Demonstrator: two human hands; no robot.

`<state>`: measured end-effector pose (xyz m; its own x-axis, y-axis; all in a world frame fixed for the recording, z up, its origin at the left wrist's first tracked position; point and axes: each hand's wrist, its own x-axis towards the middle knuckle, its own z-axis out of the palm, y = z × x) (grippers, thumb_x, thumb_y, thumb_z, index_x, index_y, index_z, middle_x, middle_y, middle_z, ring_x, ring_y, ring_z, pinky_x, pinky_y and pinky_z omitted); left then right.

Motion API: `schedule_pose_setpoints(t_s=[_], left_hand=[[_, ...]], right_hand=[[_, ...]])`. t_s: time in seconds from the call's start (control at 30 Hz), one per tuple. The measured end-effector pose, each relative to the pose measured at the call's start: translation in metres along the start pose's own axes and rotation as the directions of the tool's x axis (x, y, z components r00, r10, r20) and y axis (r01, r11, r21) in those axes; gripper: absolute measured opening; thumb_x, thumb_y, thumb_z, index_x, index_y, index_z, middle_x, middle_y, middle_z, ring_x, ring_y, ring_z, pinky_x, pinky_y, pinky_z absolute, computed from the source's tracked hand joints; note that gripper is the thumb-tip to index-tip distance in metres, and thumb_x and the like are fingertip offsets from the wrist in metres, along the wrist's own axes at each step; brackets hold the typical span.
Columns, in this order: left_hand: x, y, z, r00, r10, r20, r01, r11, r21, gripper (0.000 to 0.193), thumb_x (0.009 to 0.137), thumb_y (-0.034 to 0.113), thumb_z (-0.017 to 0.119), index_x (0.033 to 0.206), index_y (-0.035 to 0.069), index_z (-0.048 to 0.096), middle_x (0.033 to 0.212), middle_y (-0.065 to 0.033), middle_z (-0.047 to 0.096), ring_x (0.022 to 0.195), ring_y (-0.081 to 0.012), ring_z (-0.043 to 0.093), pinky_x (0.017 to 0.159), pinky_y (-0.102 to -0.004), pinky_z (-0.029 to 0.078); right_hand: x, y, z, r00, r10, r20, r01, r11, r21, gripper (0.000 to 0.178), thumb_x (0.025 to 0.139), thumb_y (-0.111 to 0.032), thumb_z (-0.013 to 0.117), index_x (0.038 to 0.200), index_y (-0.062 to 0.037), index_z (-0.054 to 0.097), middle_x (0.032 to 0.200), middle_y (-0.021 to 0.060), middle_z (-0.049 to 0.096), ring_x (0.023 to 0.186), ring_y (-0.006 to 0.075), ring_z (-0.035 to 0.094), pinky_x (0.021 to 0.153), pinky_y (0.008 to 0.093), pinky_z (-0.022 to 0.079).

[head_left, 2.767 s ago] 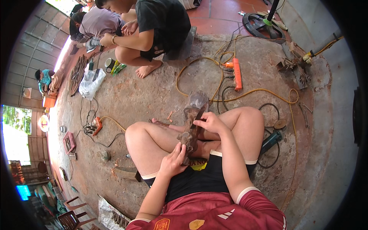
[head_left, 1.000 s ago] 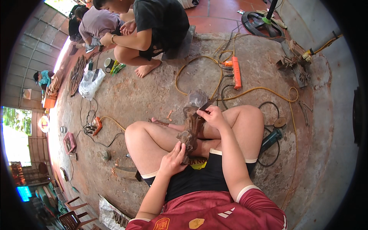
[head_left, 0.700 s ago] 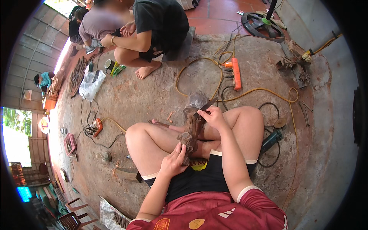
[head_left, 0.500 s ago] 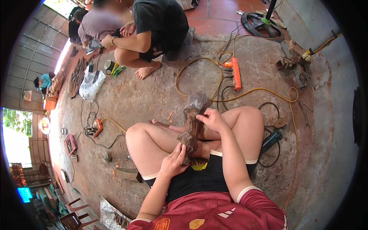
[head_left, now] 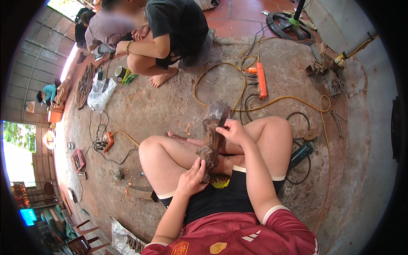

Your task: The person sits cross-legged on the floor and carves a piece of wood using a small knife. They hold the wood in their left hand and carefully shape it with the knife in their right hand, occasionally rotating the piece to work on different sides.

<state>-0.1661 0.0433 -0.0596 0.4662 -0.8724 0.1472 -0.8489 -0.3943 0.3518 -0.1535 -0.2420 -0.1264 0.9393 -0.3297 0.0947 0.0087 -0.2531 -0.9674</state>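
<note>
A brown carved wooden piece (head_left: 211, 138), knobbly and long, stands tilted between my bent legs, its far end close to a greyish block-like part (head_left: 217, 111). My left hand (head_left: 193, 178) is wrapped against its near end, fingers pressed on the carving. Beside the far end, my right hand (head_left: 233, 131) is closed in a pinch on a thin dark strip (head_left: 223, 117) that lies against the wood. The strip's exact kind cannot be made out, and my fingers hide part of it.
An orange power strip (head_left: 261, 80) with yellow and black cords lies ahead. A teal power tool (head_left: 301, 155) rests by my right knee, and a flat blade-like piece (head_left: 141, 194) by my left thigh. Another person (head_left: 176, 34) squats at far left, near a plastic bag (head_left: 101, 95).
My right hand has shifted slightly left and up along the carving, and the dark strip in its fingers now shows more clearly. The left hand stays in place.
</note>
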Motion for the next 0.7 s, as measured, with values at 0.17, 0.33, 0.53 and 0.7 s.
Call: schedule_pose_setpoints(t_s=[0.17,0.33,0.53,0.7], left_hand=[[0.001,0.001,-0.003,1.000,-0.006,0.002,0.006,1.000,-0.007,0.103,0.052,0.020,0.089,0.142,-0.005,0.046,0.136,-0.0304,0.056,0.115,-0.0345,0.066,0.086,-0.0380,0.059],[0.000,0.001,-0.003,1.000,-0.008,0.021,0.008,1.000,-0.010,0.099,0.055,0.020,0.087,0.142,-0.004,0.045,0.135,-0.0308,0.056,0.117,-0.0343,0.065,0.087,-0.0377,0.059],[0.001,0.000,-0.005,0.999,-0.016,0.038,0.017,1.000,-0.016,0.102,0.054,0.021,0.088,0.143,-0.002,0.044,0.137,-0.0302,0.055,0.120,-0.0338,0.063,0.088,-0.0376,0.058],[0.001,0.001,-0.005,1.000,-0.006,0.021,0.006,1.000,-0.016,0.103,0.053,0.020,0.089,0.143,-0.004,0.045,0.137,-0.0296,0.055,0.116,-0.0347,0.065,0.087,-0.0386,0.058]], right_hand=[[0.000,-0.007,0.002,1.000,-0.004,-0.024,0.001,0.996,-0.089,0.027,0.087,-0.021,0.076,0.083,0.0048,0.067,0.073,0.0153,0.063,0.062,0.0225,0.058,0.060,0.0358,0.046],[0.000,0.001,-0.004,0.995,0.079,0.059,-0.080,0.997,0.007,0.031,0.087,-0.023,0.076,0.079,0.0052,0.064,0.070,0.0153,0.062,0.061,0.0226,0.056,0.059,0.0367,0.045],[0.000,-0.002,-0.008,0.998,0.024,-0.060,-0.034,0.984,-0.176,0.029,0.088,-0.023,0.077,0.082,0.0036,0.069,0.071,0.0097,0.064,0.064,0.0171,0.058,0.060,0.0336,0.046],[-0.003,-0.002,-0.005,0.995,0.031,0.098,-0.043,0.991,0.123,0.025,0.085,-0.021,0.078,0.081,0.0029,0.071,0.072,0.0123,0.063,0.063,0.0231,0.059,0.059,0.0355,0.045]])
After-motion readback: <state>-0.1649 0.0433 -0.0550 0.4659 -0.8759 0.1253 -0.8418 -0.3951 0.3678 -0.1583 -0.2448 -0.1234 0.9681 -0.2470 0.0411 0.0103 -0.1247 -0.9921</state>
